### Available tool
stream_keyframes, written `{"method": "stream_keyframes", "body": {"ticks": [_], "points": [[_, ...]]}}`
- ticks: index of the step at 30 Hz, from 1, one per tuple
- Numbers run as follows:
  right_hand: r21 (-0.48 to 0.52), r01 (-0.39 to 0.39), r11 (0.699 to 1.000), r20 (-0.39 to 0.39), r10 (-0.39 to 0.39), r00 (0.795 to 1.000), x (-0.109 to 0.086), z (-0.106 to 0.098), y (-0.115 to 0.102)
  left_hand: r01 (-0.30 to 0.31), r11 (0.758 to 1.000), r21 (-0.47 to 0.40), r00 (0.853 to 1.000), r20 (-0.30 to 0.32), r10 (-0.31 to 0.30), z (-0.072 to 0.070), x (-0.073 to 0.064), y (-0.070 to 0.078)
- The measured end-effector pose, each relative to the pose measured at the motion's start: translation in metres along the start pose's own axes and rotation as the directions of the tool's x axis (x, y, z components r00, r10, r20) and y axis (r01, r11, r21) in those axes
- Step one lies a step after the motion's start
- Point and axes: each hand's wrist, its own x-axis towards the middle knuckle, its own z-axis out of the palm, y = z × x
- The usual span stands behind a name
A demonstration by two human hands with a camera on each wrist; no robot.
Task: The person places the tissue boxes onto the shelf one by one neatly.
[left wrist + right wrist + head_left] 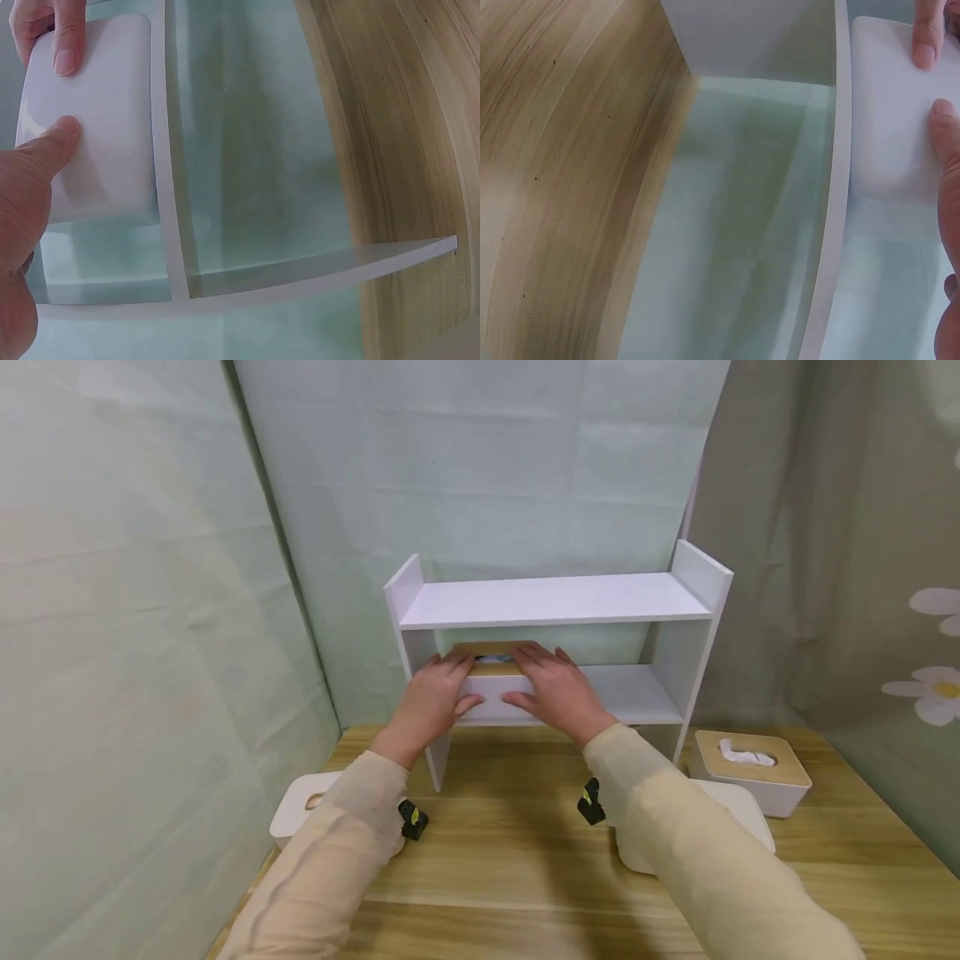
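Observation:
A white tissue box [491, 700] with a wood-coloured lid and a tissue slot sits at the left part of the lower board [633, 693] of a white two-tier shelf. My left hand [429, 703] holds its left end, fingers over the lid and thumb against the front. The right hand [561, 695] grips the other end in the same way. In the left wrist view both thumbs press the smooth front of the box [109, 127], just above the board's edge. The right wrist view shows the same front [892, 112] beside the board.
The upper board [555, 599] runs above the hands, between side panels. On the wooden table [480, 868], a white lidded box [296, 810] stands at left, partly behind the left sleeve. Another white box [738, 810] and a second tissue box [783, 762] are at right.

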Motion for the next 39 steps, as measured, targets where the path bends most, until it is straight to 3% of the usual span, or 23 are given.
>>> {"method": "stream_keyframes", "body": {"ticks": [16, 39], "points": [[-0.016, -0.002, 1.000, -0.020, 0.002, 1.000, 0.008, 0.006, -0.009, 0.014, 1.000, 0.008, 1.000, 0.013, -0.014, -0.001, -0.006, -0.009], [-0.018, -0.019, 1.000, 0.029, 0.019, 0.999, 0.018, 0.009, -0.015, 0.048, 0.999, 0.016, 0.999, 0.009, -0.049, -0.004, -0.007, -0.011]]}}
